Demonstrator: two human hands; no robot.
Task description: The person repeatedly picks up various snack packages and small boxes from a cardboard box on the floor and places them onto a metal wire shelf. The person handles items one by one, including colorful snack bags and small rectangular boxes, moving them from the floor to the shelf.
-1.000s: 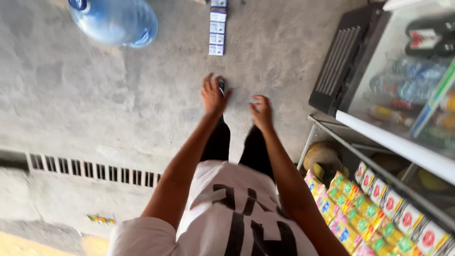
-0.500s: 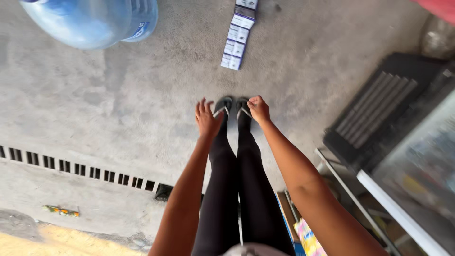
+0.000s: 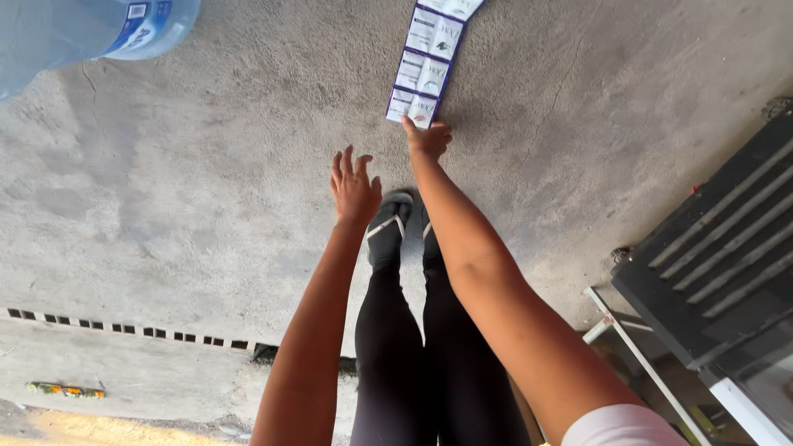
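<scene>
The right hand (image 3: pixel 428 139) reaches down to the strip of sachets (image 3: pixel 428 58) lying on the concrete floor (image 3: pixel 206 190). Its fingertips touch the strip's near end, apparently pinching it, though the grip is partly hidden. The strip is not yet lifted. The left hand (image 3: pixel 353 186) hovers nearby, fingers spread, holding nothing. Open floor surrounds the strip. A water jug (image 3: pixel 91 29) lies well apart, and a black grille (image 3: pixel 710 264) stands to the right.
</scene>
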